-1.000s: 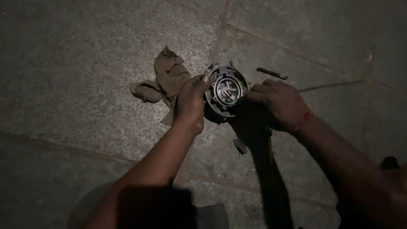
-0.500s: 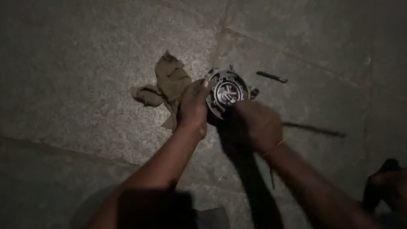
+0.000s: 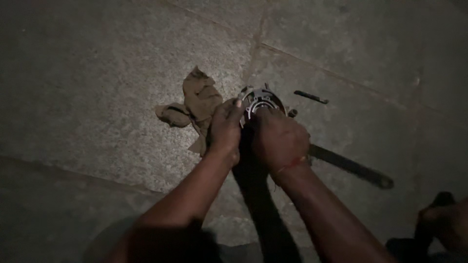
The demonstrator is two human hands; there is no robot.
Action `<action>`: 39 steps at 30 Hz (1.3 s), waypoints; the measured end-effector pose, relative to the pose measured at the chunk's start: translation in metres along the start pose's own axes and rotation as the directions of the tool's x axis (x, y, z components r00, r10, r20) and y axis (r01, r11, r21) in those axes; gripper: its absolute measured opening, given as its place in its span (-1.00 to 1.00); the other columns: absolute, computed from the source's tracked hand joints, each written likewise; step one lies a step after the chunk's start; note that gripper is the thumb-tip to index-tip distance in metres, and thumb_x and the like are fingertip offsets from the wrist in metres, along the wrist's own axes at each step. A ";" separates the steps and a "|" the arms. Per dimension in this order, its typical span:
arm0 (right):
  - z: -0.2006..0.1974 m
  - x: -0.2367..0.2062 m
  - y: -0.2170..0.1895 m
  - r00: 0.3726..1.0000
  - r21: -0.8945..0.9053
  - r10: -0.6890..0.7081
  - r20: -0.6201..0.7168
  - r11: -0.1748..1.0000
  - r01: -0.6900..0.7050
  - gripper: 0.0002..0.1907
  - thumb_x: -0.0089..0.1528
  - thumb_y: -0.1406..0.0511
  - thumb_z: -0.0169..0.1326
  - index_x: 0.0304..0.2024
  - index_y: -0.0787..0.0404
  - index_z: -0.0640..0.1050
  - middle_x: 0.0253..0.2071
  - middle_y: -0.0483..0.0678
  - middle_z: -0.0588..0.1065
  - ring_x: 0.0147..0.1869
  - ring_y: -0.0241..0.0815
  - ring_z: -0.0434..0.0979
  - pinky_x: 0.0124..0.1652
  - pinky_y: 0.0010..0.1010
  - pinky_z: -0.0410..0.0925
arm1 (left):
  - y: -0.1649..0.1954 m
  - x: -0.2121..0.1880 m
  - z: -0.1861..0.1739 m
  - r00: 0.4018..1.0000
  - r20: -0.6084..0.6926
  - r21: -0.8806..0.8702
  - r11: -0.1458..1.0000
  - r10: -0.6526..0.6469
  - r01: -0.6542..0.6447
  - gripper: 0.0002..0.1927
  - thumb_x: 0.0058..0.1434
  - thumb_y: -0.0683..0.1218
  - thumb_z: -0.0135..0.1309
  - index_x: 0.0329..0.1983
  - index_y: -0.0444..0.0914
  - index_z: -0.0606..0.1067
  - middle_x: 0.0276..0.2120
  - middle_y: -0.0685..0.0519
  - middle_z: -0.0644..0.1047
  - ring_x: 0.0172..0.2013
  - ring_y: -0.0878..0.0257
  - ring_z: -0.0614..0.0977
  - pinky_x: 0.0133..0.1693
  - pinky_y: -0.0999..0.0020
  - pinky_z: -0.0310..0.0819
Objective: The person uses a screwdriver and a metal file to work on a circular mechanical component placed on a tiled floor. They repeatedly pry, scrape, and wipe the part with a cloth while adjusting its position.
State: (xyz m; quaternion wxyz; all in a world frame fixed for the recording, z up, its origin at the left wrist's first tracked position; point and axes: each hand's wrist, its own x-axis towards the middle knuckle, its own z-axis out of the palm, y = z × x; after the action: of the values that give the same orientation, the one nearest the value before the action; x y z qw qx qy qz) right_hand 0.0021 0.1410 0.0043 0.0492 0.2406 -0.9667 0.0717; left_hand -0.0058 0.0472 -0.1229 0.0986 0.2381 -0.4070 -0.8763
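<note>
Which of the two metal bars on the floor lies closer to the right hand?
The long dark bar, running out from under the right hand; the short one lies apart, beyond the round part.

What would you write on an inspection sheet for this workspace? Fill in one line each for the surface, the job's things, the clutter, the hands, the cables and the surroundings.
Surface: stone slab floor, speckled, with seams, dimly lit.
Job's things: round metal part with a ring of holes, lying on the floor; long dark tool stretching out to the right from under the right hand.
Clutter: crumpled brown rag left of the part; small dark rod to its right.
Hands: left hand on the part's left rim; right hand covers its near side.
Cables: nothing seen.
Surroundings: dark shape at the lower right corner, too dim to tell.
</note>
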 end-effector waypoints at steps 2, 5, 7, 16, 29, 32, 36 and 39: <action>-0.005 0.014 -0.007 0.996 -0.047 0.078 0.038 0.996 -0.077 -0.81 0.23 0.17 0.11 -0.24 0.14 0.57 -0.26 0.10 0.59 -0.22 0.22 0.60 -0.25 0.05 0.42 | 0.001 -0.002 0.000 1.000 0.022 0.001 1.000 0.001 -0.002 -0.53 0.34 0.06 0.08 0.18 -0.33 0.45 0.02 0.00 0.57 0.03 0.22 0.56 0.11 0.29 0.41; -0.015 0.044 -0.009 0.958 -0.064 0.191 0.216 0.981 -0.181 -0.72 0.19 0.11 0.16 -0.19 0.15 0.59 -0.23 0.15 0.60 -0.17 0.20 0.62 -0.16 -0.01 0.45 | 0.006 -0.006 0.000 1.000 0.015 -0.032 0.999 -0.028 0.028 -0.54 0.33 0.04 0.09 0.17 -0.34 0.46 -0.02 -0.02 0.57 -0.02 0.19 0.56 0.05 0.26 0.44; -0.028 0.063 0.002 0.895 -0.016 0.215 0.391 0.974 -0.227 -0.61 0.17 0.05 0.21 -0.13 0.18 0.58 -0.20 0.16 0.62 -0.14 0.14 0.65 -0.11 -0.09 0.48 | 0.010 -0.007 0.000 0.994 0.049 -0.010 0.995 -0.100 0.101 -0.55 0.35 0.05 0.06 0.15 -0.36 0.48 -0.03 -0.02 0.57 -0.04 0.18 0.57 0.02 0.25 0.46; -0.049 0.096 0.023 0.670 -0.300 -0.510 0.539 0.627 0.719 -0.75 0.19 0.13 0.15 -0.21 0.12 0.65 -0.08 0.00 0.58 -0.05 -0.01 0.64 -0.14 -0.18 0.48 | 0.011 -0.006 0.003 0.998 0.026 -0.021 0.998 -0.054 0.055 -0.61 0.37 0.02 0.05 0.11 -0.36 0.48 -0.06 -0.01 0.57 -0.06 0.22 0.56 0.00 0.32 0.43; -0.047 0.091 0.041 0.724 -0.505 -0.024 0.689 0.701 0.503 -0.76 0.32 0.26 0.01 0.01 -0.03 0.60 -0.06 -0.07 0.60 0.00 0.00 0.63 -0.08 -0.15 0.48 | 0.011 -0.003 0.007 0.997 -0.038 0.033 0.997 -0.065 0.066 -0.61 0.32 -0.04 0.11 0.13 -0.33 0.49 -0.05 0.03 0.59 -0.03 0.23 0.58 0.02 0.34 0.42; -0.061 0.093 0.068 0.768 -0.563 0.120 0.629 0.751 0.344 -0.73 0.25 0.30 0.05 -0.01 -0.02 0.61 -0.03 -0.06 0.57 -0.01 0.02 0.62 -0.11 -0.12 0.47 | 0.020 -0.005 0.007 0.993 0.079 0.056 0.995 -0.082 0.078 -0.59 0.37 0.02 0.04 0.06 -0.42 0.54 -0.07 -0.07 0.60 -0.06 0.14 0.60 -0.04 0.24 0.45; -0.056 0.073 0.097 0.887 -0.396 0.008 0.461 0.897 0.198 -0.78 0.30 0.27 0.03 -0.06 0.00 0.63 -0.12 -0.02 0.60 -0.12 0.06 0.63 -0.22 -0.10 0.48 | 0.025 -0.005 0.007 0.983 -0.002 0.046 0.982 -0.183 0.183 -0.58 0.33 0.02 0.07 0.12 -0.36 0.50 -0.01 -0.01 0.58 0.01 0.19 0.56 0.04 0.28 0.39; -0.049 0.056 0.109 0.941 -0.293 -0.226 0.250 0.909 0.296 -0.82 0.32 0.25 0.06 -0.08 0.03 0.64 -0.16 -0.03 0.61 -0.21 0.05 0.64 -0.27 -0.14 0.48 | 0.019 -0.003 0.007 0.984 0.017 -0.036 0.983 -0.178 0.179 -0.57 0.31 0.01 0.09 0.11 -0.37 0.50 -0.03 -0.03 0.58 -0.02 0.17 0.58 0.01 0.25 0.42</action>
State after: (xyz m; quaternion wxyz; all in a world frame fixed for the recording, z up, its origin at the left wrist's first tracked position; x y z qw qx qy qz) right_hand -0.0956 0.2188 0.0477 -0.0049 0.3633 -0.9236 -0.1221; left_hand -0.0073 0.0404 -0.1031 0.0212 0.2656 -0.3681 -0.8908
